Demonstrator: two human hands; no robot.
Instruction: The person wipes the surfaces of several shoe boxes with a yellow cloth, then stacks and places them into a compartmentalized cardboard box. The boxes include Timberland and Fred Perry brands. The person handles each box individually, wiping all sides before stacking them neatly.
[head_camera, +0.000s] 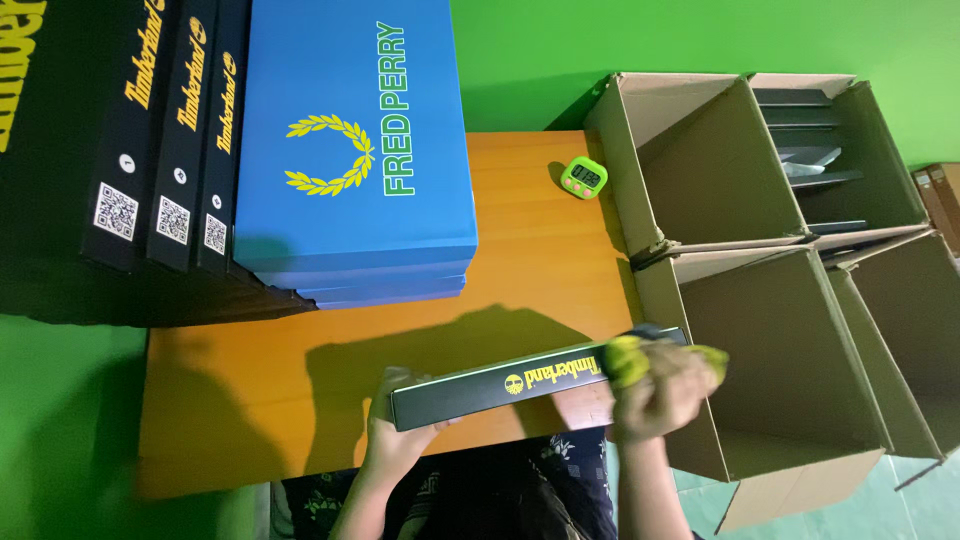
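Fingers (395, 385) of both hands clasp the black box (520, 382) — one hand per end.

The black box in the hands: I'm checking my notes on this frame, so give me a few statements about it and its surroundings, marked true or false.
1. Both hands are on the black box. True: left hand at one end, right hand at the other.
2. The right hand also holds something yellow-green. True.
3. The blue boxes sit inside a carton. False: they are stacked on the orange table.
4. The small timer is red. False: it is green.
5. The nearest cardboard carton is packed full. False: it looks empty.
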